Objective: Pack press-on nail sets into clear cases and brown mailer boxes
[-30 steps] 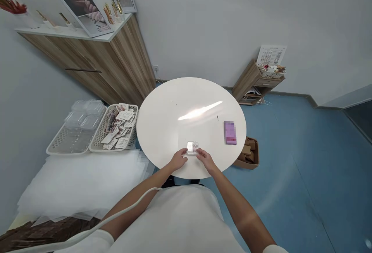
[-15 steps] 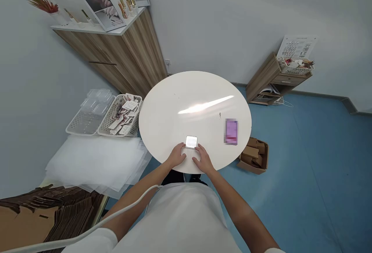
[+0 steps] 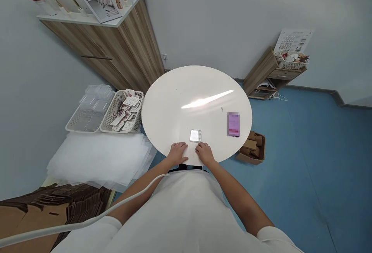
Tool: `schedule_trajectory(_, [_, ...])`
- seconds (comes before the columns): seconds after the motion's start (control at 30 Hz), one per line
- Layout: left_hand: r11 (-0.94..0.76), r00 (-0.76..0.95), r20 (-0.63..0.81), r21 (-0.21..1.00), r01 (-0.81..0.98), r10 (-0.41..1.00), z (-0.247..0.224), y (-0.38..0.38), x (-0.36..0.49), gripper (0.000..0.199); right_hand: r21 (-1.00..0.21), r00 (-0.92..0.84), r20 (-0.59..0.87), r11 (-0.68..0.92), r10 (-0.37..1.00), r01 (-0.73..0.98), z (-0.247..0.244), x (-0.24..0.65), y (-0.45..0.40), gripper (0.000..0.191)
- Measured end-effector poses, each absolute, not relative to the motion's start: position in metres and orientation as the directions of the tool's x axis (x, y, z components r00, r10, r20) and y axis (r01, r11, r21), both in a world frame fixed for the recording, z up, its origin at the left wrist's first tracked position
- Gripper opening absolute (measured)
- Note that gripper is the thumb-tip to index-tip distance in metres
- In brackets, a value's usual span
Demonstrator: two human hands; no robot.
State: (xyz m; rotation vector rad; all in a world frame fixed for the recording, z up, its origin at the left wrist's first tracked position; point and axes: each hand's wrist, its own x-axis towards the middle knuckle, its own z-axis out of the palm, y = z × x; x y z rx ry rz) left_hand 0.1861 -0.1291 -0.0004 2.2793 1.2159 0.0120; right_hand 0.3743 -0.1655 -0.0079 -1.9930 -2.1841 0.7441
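Observation:
A small square clear case [image 3: 195,135] with a bright, shiny surface lies flat near the front of the round white table [image 3: 162,105]. What is in it, if anything, is too small to tell. My left hand [image 3: 178,153] rests on the tabletop to the case's lower left, thumb apart from the fingers, holding nothing. Just below the case's right corner, my right hand [image 3: 205,153] lies on the table with its fingers slightly bent and nothing visible in it. Both hands look apart from the case. Farther right is a blurred purple rectangular thing [image 3: 233,124].
Left of the table are a white basket of cards [image 3: 105,123], clear plastic boxes [image 3: 97,104] and translucent sheets [image 3: 99,160]. Folded cardboard [image 3: 37,222] is at lower left. An open carton [image 3: 252,160] stands on the floor at right. A wooden cabinet [image 3: 139,43] stands behind.
Both hands have drawn back from the case's sides towards the table's near edge, and the case is left lying on the table. The whole view has shifted slightly.

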Motion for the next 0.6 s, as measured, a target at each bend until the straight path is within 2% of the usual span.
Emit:
schedule_trajectory(0.07, [-0.439, 0.591, -0.231, 0.479, 0.761, 0.773, 0.002, -0.126, 0.185, 0.052, -0.478, -0.102, -0.25, -0.031, 0.963, 0.878, -0.004, 0.374, -0.164, 0.019])
schedule_trajectory(0.2, [-0.43, 0.596, -0.168, 0.545, 0.72, 0.785, 0.004, -0.12, 0.177, 0.029, -0.602, -0.113, -0.234, -0.053, 0.966, 0.796, 0.002, 0.376, -0.171, 0.019])
schedule_trajectory(0.27, [-0.413, 0.591, -0.158, 0.575, 0.706, 0.791, 0.004, -0.118, 0.173, 0.02, -0.622, -0.1, -0.226, -0.065, 0.969, 0.78, 0.004, 0.377, -0.179, 0.019])
schedule_trajectory(0.37, [-0.388, 0.594, -0.172, 0.609, 0.691, 0.786, 0.003, -0.118, 0.166, 0.017, -0.614, -0.067, -0.213, -0.08, 0.975, 0.785, 0.006, 0.377, -0.195, 0.018])
schedule_trajectory(0.4, [-0.379, 0.594, -0.18, 0.62, 0.687, 0.784, 0.003, -0.118, 0.164, 0.018, -0.603, -0.056, -0.209, -0.084, 0.976, 0.793, 0.006, 0.378, -0.2, 0.022])
schedule_trajectory(0.53, [-0.362, 0.592, -0.197, 0.629, 0.688, 0.782, 0.0, -0.116, 0.157, 0.024, -0.548, 0.012, -0.205, -0.125, 0.979, 0.827, 0.004, 0.384, -0.22, 0.07])
schedule_trajectory(0.6, [-0.375, 0.604, -0.194, 0.628, 0.682, 0.773, -0.001, -0.113, 0.155, 0.026, -0.539, 0.058, -0.208, -0.164, 0.976, 0.826, 0.002, 0.39, -0.226, 0.069])
